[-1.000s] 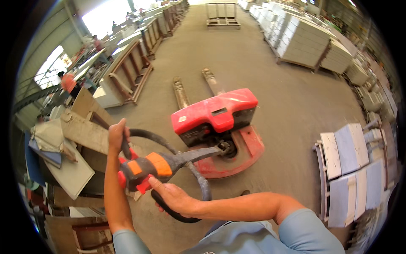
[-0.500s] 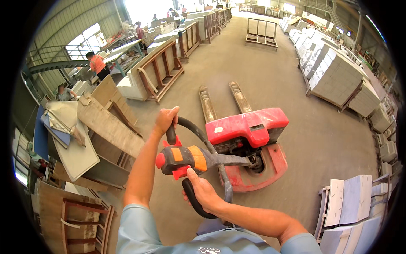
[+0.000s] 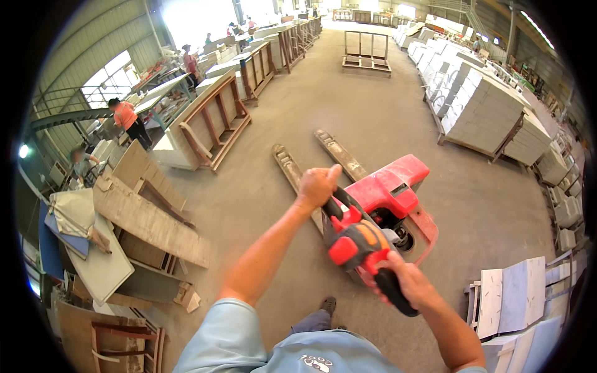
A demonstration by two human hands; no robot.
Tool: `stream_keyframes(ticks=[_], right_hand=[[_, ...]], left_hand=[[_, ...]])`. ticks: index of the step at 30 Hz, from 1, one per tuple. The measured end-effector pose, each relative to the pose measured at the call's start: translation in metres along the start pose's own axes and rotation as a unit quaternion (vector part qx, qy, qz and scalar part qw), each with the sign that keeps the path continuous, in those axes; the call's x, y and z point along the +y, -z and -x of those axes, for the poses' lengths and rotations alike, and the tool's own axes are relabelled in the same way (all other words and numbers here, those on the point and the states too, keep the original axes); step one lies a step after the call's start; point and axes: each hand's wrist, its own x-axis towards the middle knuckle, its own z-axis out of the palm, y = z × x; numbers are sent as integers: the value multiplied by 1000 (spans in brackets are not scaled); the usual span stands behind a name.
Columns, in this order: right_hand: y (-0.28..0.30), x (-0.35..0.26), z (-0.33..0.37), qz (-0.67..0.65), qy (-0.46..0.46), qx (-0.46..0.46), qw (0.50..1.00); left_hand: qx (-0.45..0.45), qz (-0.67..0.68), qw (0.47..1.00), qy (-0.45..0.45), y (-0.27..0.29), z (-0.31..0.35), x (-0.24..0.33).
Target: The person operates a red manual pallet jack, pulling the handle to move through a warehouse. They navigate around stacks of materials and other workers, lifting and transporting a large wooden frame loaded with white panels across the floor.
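Observation:
A red electric pallet truck (image 3: 387, 185) stands on the floor in front of me, its two worn metal forks (image 3: 342, 154) pointing away toward the upper left. Its control handle (image 3: 356, 241), black and orange with red buttons, is swung toward me and hides part of the base. My left hand (image 3: 318, 186) is closed around the far-left grip of the handle. On the near-right black grip (image 3: 393, 291), my right hand (image 3: 413, 283) is wrapped, thumb beside a red thumb lever. Both forks carry nothing.
Stone slabs on brown racks (image 3: 214, 133) line the left; leaning boards (image 3: 149, 214) stand closer. White slab stacks (image 3: 479, 109) run along the right, with more slabs (image 3: 513, 292) near right. An upright frame (image 3: 365, 55) stands far ahead. A worker in orange (image 3: 126, 116) is at far left.
The control handle has swung to the right with both my hands still on it. The truck has turned, its forks angling further left. One of my feet now shows below.

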Motion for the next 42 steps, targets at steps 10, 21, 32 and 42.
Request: stream_keyframes(ticks=[10,21,32,42], right_hand=[[128,-18,3,339,104,384,853],[251,-67,-27,395,145,409,810],[372,-102,-87,463,236,369,770],[485,-147,-127,501,294,359,731]], left_hand=[[-122,-159,969,-145,-107,-51,72],[-22,-163,979,-121,-193,-106,109],[59,-214,970,-99,-259,-146,115],[-73,-239,962,-107,-300,-183,159]])
